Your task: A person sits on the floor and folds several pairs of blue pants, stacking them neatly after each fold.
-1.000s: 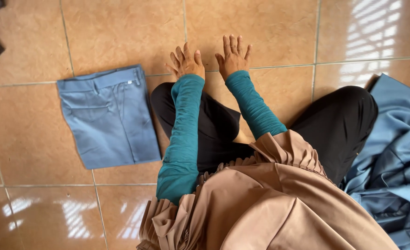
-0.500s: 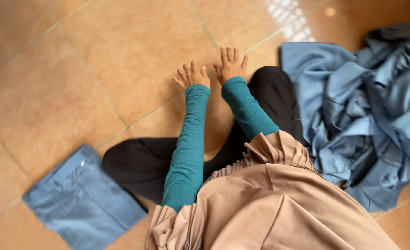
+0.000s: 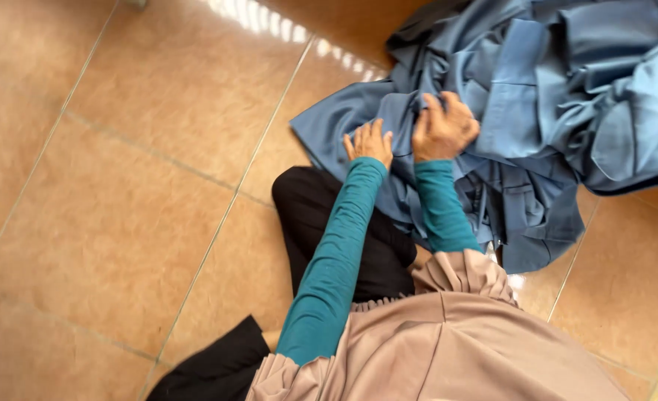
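Note:
A heap of crumpled blue-grey garments lies on the tiled floor at the upper right. My right hand rests on the near edge of the heap with its fingers curled into the cloth. My left hand lies flat and open on the same edge of the fabric, just left of the right hand. Both arms wear teal sleeves. I sit on the floor with my black-trousered leg folded under my arms.
Glossy orange-brown floor tiles spread to the left and below. A beige pleated garment that I wear fills the lower middle. Sunlight glints on the tiles at the top.
My view has swung right, so the folded blue trousers on the left are out of sight. Both hands have moved from the bare tiles onto the blue heap, the right one curling into it.

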